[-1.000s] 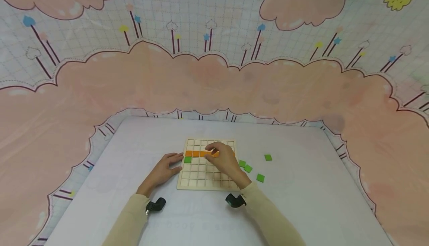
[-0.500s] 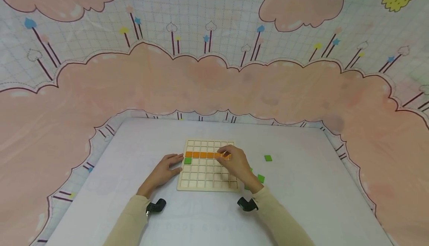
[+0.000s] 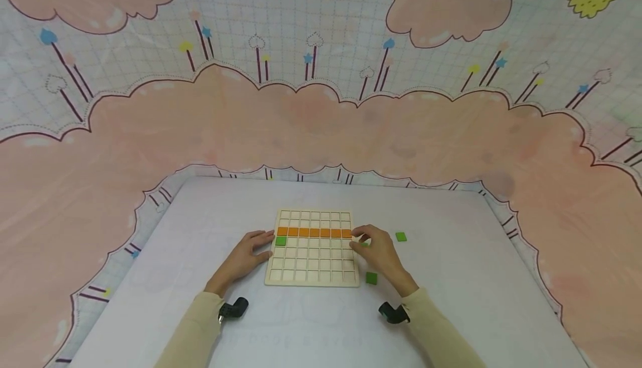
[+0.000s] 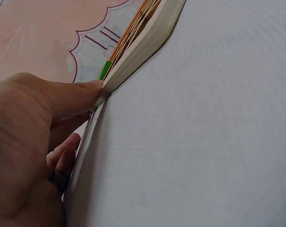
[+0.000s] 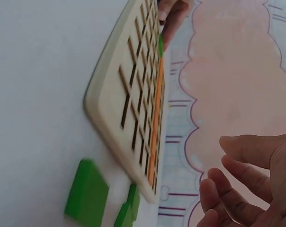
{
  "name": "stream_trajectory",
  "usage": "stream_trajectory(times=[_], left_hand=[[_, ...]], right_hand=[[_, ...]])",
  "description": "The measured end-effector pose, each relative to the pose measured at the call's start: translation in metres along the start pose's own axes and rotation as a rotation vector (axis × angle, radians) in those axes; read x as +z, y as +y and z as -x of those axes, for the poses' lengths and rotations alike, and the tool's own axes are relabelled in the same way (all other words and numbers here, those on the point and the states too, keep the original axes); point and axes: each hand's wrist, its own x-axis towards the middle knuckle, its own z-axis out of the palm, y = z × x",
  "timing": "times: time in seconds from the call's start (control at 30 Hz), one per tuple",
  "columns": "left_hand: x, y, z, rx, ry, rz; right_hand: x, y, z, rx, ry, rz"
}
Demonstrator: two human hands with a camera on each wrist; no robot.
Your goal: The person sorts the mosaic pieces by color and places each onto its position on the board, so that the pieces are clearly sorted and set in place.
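Observation:
A pale wooden grid board (image 3: 313,259) lies on the table, with a row of orange tiles (image 3: 315,232) across it. One green tile (image 3: 281,241) sits in the leftmost cell just below that row. My left hand (image 3: 246,255) rests against the board's left edge; its thumb (image 4: 79,97) touches the rim in the left wrist view. Just off the right edge, my right hand (image 3: 379,251) hovers with thumb and fingers apart, and the right wrist view shows nothing between them. A loose green tile (image 3: 371,277) lies below it, and another is partly hidden behind its fingers.
Farther right lies another loose green tile (image 3: 400,236). The white tabletop (image 3: 451,279) extends around the board. A patterned cloth (image 3: 321,122) with clouds hangs behind and beside the table. A small black device (image 3: 393,313) is strapped at each wrist.
My right hand has moved right, from over the orange row to past the board's right edge, uncovering the whole row. The left hand has stayed in place.

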Motion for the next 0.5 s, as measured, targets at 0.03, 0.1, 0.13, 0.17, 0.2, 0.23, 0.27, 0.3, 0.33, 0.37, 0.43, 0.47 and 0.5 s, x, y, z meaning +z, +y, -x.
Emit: stream_trajectory(times=[0.03,0.1,0.13,0.17,0.2,0.23,0.27,0.3,0.33,0.37,0.43,0.47,0.5], left_hand=[[0.0,0.0,0.0,0.0,-0.001,0.0],[0.0,0.001,0.0,0.001,-0.003,-0.005],[0.0,0.001,0.0,0.002,-0.004,-0.008],[-0.001,0.001,0.0,0.001,-0.004,-0.007],[-0.001,0.001,-0.001,0.0,-0.004,-0.008],[-0.001,0.001,-0.001,-0.003,-0.004,-0.008],[-0.001,0.001,-0.001,-0.005,-0.004,-0.008],[-0.001,0.001,-0.001,-0.002,-0.005,-0.013],[-0.001,0.001,0.0,0.001,-0.006,-0.016],[-0.001,0.001,0.0,-0.002,-0.007,-0.013],[-0.001,0.001,0.0,-0.003,-0.009,-0.013],[-0.001,0.001,0.0,-0.001,-0.01,-0.011],[-0.001,0.001,0.0,0.003,-0.01,-0.014]], right_hand=[[-0.002,0.003,0.001,0.01,0.002,-0.002],[-0.006,0.008,0.003,0.03,0.005,0.002],[-0.007,0.01,0.004,0.041,0.003,0.004],[-0.009,0.012,0.005,0.054,0.001,0.007],[-0.01,0.015,0.006,0.069,-0.002,0.011],[-0.012,0.017,0.007,0.084,-0.005,0.016],[-0.013,0.019,0.008,0.1,-0.008,0.018],[-0.015,0.022,0.01,0.115,-0.012,0.02],[-0.016,0.024,0.011,0.132,-0.014,0.016],[-0.017,0.026,0.012,0.145,-0.015,0.015],[-0.02,0.031,0.015,0.161,-0.013,0.015],[-0.022,0.033,0.016,0.169,-0.011,0.016],[-0.023,0.036,0.018,0.176,-0.009,0.017]])
